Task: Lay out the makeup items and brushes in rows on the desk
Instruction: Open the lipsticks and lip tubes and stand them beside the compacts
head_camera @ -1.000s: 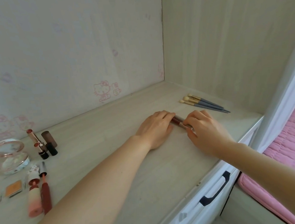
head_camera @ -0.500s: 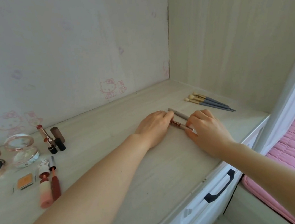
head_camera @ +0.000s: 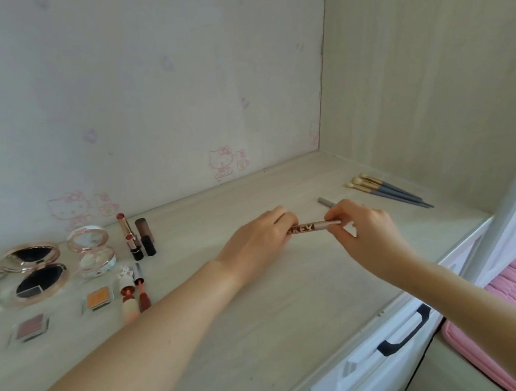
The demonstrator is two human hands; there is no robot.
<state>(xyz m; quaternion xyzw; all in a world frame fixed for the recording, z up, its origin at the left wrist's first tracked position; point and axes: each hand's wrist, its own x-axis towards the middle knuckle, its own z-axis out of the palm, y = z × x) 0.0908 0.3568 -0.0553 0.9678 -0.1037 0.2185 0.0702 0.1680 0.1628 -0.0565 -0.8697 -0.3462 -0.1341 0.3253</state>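
Both hands meet over the middle of the tabletop (head_camera: 296,304). The left hand (head_camera: 255,241) and the right hand (head_camera: 365,231) each pinch one end of a rose-gold makeup pencil (head_camera: 311,226) with curled fingers, holding it level just above the surface. Behind the right hand a grey pencil (head_camera: 325,201) lies flat, and further right three gold-and-grey brushes (head_camera: 389,190) lie side by side. At the left sit open compacts (head_camera: 37,271), lipsticks (head_camera: 132,240), lip-gloss tubes (head_camera: 133,291) and small eyeshadow pans (head_camera: 98,297).
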